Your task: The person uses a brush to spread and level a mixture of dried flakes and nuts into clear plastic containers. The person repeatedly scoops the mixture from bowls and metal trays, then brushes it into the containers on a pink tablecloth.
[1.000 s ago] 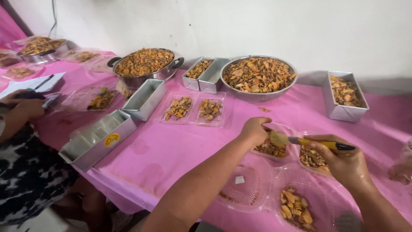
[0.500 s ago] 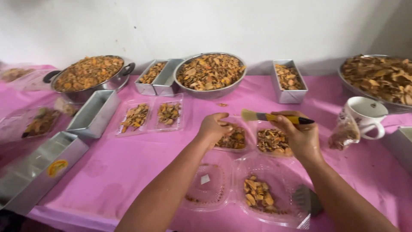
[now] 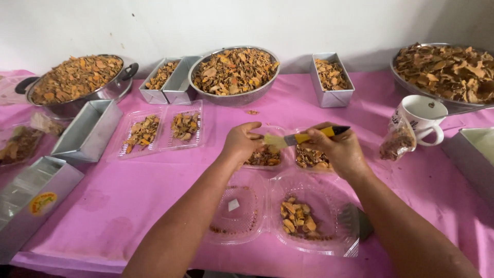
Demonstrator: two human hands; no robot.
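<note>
Gripping a yellow-handled brush (image 3: 303,137), the right hand (image 3: 337,149) has its fingers clamped round the handle, bristles pointing at the left hand (image 3: 242,142), whose fingers are curled together, pinching something too small to tell. Below both hands lies a clear plastic tray (image 3: 280,157) of brown pieces.

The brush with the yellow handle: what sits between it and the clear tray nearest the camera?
In the head view, below the brush lies another clear container with orange-brown pieces, then the near clear tray.
</note>
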